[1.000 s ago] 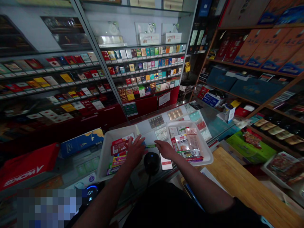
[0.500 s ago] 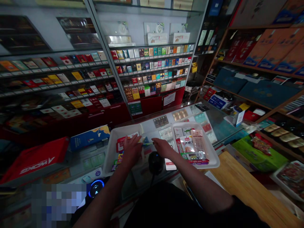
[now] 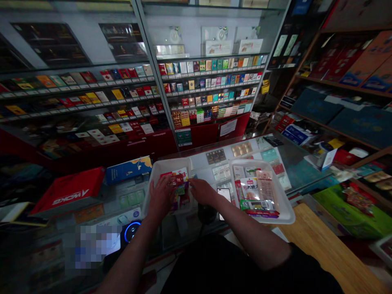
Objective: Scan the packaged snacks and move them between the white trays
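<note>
My left hand (image 3: 161, 198) reaches into the left white tray (image 3: 154, 167). Its fingers are stretched out over a red snack packet (image 3: 177, 179) and touch it; the thumb is hidden. At the tray's right edge is my right hand (image 3: 202, 191), with the fingers curled together. What is between its fingertips, if anything, I cannot make out. A small green packet (image 3: 180, 190) shows just left of those fingertips, among purple and dark red packets. Below my right hand stands a black scanner-like device (image 3: 206, 214), partly covered. A phone (image 3: 224, 195) lies beside my right wrist.
To the right, another white tray (image 3: 288, 214) holds several snack packets. A red shoebox-like box (image 3: 72, 190) and a blue box (image 3: 128, 169) are on the glass counter's left. A calculator (image 3: 273, 141) lies farther back. Cigarette shelves (image 3: 211, 83) rise beyond the counter.
The view has turned left. My right hand has come closer to the left tray. The slim green item seen between my hands before is no longer there; green now shows within the tray.
</note>
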A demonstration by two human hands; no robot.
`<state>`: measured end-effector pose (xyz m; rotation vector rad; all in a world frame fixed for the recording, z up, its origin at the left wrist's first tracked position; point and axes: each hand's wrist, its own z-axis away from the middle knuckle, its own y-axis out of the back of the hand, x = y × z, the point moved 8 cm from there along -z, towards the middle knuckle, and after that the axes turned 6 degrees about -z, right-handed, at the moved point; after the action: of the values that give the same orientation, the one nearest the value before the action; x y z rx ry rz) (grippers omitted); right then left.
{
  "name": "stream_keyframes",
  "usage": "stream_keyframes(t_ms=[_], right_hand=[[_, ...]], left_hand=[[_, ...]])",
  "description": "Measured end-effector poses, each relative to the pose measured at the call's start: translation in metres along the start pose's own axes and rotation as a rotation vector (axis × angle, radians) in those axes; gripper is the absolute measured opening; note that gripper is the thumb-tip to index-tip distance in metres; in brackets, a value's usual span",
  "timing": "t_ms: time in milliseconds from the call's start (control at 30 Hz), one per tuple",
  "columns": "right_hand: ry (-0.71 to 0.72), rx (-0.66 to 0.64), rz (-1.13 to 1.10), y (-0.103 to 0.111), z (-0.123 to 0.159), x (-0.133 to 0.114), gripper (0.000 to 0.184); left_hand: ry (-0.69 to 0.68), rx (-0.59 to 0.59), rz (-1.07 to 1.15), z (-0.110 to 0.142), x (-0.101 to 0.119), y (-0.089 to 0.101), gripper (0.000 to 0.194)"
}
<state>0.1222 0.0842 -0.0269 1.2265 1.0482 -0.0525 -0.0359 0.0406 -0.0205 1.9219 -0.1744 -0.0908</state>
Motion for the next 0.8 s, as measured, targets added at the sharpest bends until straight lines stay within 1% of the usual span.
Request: stream_keyframes(t_ms=[67, 133, 200, 300, 400, 567, 700, 800], right_hand=[[-0.004, 0.017, -0.003, 0.002, 0.002, 0.001, 0.042], [-0.016, 0.035, -0.003, 0.007, 0.005, 0.004, 0.043], [-0.024, 0.045, -0.005, 0.013, 0.011, 0.008, 0.043], [-0.03, 0.083, -0.02, 0.028, 0.024, 0.015, 0.043], [-0.079, 0.137, -0.038, 0.046, 0.041, 0.028, 0.043], [-0.229, 0.209, -0.086, 0.077, 0.077, 0.059, 0.045], [-0.318, 0.297, -0.09, 0.102, 0.113, 0.087, 0.047], [-0.375, 0.313, -0.063, 0.116, 0.138, 0.112, 0.047]], left_hand=[[0.008, 0.005, 0.001, -0.001, 0.0, 0.001, 0.039], [-0.002, 0.007, 0.018, -0.005, 0.007, 0.004, 0.035], [-0.019, 0.007, 0.044, -0.012, 0.018, 0.008, 0.032], [-0.051, 0.01, 0.076, -0.024, 0.044, 0.015, 0.026], [-0.103, 0.017, 0.096, -0.036, 0.077, 0.02, 0.022], [-0.212, 0.016, 0.139, -0.049, 0.137, 0.021, 0.021], [-0.298, -0.033, 0.188, -0.052, 0.189, 0.017, 0.021], [-0.363, -0.094, 0.218, -0.053, 0.228, 0.011, 0.02]])
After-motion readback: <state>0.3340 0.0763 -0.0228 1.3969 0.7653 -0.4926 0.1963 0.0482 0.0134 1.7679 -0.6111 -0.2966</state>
